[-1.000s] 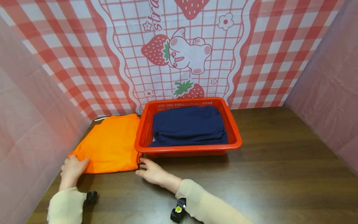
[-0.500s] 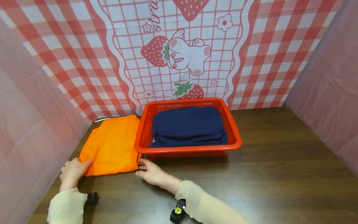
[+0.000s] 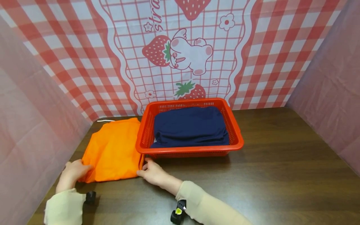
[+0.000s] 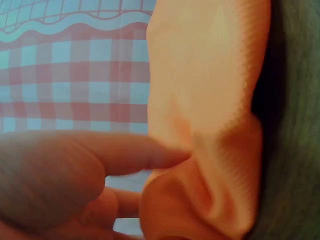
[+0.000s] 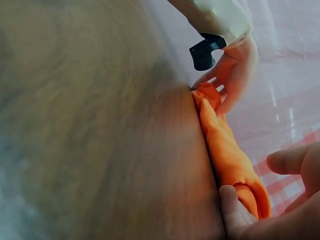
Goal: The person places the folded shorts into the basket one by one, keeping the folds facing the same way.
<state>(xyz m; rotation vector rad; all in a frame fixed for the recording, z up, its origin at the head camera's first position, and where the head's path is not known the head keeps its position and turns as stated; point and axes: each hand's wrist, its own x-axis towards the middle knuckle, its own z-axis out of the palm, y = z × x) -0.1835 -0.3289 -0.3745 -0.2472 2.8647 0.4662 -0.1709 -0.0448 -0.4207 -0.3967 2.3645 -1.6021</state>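
A folded orange garment (image 3: pixel 113 151) lies on the table at the left, its right side against the red basket. My left hand (image 3: pixel 73 172) pinches its front left corner; in the left wrist view the thumb (image 4: pixel 145 154) presses into the bunched fabric, with other fingers partly hidden behind it. My right hand (image 3: pixel 154 173) is at the front right corner, fingertips touching the edge. The right wrist view shows its thumb and fingers spread apart around the cloth's end (image 5: pixel 250 195).
Behind my right hand stands the red plastic basket (image 3: pixel 189 150), with folded navy cloth (image 3: pixel 189 126) inside. A white cord-like strip (image 3: pixel 105 120) lies at the back left. Pink fabric walls (image 3: pixel 33 125) flank the brown table (image 3: pixel 270 175), and a checked strawberry curtain (image 3: pixel 261 62) hangs behind.
The orange garment has slid a little toward me, and its left side has drawn in toward the right. My left hand has shifted slightly with the corner; the right hand has barely moved.
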